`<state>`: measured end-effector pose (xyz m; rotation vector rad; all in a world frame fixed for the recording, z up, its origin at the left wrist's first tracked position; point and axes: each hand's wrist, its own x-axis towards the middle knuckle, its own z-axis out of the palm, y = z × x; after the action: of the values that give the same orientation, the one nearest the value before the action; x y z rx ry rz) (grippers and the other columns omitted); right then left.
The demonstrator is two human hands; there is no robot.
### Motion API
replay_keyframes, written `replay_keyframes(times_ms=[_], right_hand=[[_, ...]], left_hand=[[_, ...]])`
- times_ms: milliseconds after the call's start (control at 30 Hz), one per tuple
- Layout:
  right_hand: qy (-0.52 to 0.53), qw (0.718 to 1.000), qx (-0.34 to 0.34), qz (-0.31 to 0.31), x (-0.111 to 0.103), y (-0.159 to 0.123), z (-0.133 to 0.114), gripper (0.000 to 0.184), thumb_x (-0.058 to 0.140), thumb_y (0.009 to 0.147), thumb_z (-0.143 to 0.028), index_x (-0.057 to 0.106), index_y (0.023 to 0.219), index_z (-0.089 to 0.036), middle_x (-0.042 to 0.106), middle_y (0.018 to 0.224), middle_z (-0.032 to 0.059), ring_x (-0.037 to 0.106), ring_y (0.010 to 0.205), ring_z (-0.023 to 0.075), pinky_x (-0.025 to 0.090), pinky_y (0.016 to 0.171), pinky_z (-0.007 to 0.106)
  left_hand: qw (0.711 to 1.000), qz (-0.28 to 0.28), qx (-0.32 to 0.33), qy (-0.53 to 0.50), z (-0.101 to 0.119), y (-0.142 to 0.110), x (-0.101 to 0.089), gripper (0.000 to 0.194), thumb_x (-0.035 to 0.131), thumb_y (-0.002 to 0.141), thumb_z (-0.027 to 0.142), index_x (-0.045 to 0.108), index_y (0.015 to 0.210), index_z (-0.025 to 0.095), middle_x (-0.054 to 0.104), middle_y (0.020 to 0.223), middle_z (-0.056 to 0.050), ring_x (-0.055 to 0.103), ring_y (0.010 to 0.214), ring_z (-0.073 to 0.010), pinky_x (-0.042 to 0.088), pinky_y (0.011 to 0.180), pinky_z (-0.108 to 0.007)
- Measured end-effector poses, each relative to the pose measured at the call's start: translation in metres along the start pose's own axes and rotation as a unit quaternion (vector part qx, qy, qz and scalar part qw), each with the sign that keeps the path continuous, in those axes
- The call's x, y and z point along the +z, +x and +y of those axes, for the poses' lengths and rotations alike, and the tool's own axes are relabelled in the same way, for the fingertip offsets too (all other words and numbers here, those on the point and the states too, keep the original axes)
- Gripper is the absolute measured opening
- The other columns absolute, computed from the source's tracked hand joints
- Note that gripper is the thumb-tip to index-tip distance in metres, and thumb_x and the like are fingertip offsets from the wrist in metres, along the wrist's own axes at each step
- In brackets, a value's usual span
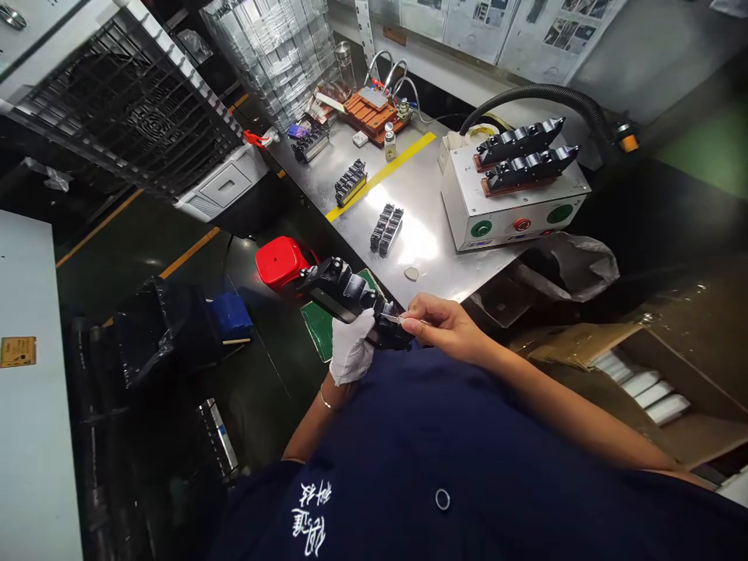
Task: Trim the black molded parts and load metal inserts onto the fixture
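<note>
My left hand [351,347], in a white glove, is wrapped round a long black moulded part [340,287] in front of my body, just off the table's near edge. The part is held tilted, with its upper end toward the red stool. Bare, my right hand [441,326] pinches a thin metal blade-like tool [393,318], whose tip touches the part's near end. The tool's exact kind is hard to make out. On the metal table beyond lie a pair of black parts [386,230] and a small grey flat piece [412,273].
A white control box [514,204] with buttons carries two black parts on top. An orange fixture [374,113] with hoses and a small bottle [389,144] stand farther back. Left of the table is a red stool [280,261]; an open cardboard box [672,421] is at right.
</note>
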<state>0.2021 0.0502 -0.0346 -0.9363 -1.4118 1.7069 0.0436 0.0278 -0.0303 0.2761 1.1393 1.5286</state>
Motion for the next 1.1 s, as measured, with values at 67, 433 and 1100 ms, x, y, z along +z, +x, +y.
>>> replay_keyframes(times_ms=[67, 433, 1100], right_hand=[[-0.006, 1.0, -0.003, 0.016, 0.003, 0.003, 0.007, 0.034, 0.068, 0.079, -0.05, 0.059, 0.069, -0.018, 0.054, 0.071, -0.0007, 0.047, 0.054, 0.0086, 0.039, 0.047, 0.024], [-0.134, 0.965, 0.052, 0.218, -0.048, 0.026, 0.056, 0.05, 0.066, 0.069, -0.069, 0.059, 0.062, -0.019, 0.042, 0.048, -0.0045, 0.035, 0.045, 0.009, 0.027, 0.043, 0.026], [-0.127, 0.99, -0.021, -0.061, -0.012, 0.017, -0.006, 0.032, 0.059, 0.088, -0.047, 0.064, 0.073, -0.019, 0.062, 0.066, 0.0026, 0.054, 0.06, 0.0136, 0.042, 0.054, 0.027]], left_hand=[[1.0, 0.003, 0.007, 0.005, -0.002, 0.004, -0.001, 0.043, 0.091, 0.045, 0.03, 0.068, 0.079, 0.019, 0.067, 0.07, 0.004, 0.065, 0.065, -0.0127, 0.055, 0.078, -0.032], [0.997, -0.02, -0.064, -0.037, 0.023, -0.003, -0.007, 0.037, 0.085, 0.063, 0.04, 0.065, 0.086, 0.02, 0.066, 0.072, 0.002, 0.064, 0.062, -0.0132, 0.058, 0.069, -0.031], [0.977, -0.021, -0.207, -0.046, 0.017, 0.007, 0.008, 0.044, 0.074, 0.076, 0.05, 0.067, 0.1, 0.014, 0.073, 0.086, -0.009, 0.073, 0.082, -0.0237, 0.06, 0.079, -0.04]])
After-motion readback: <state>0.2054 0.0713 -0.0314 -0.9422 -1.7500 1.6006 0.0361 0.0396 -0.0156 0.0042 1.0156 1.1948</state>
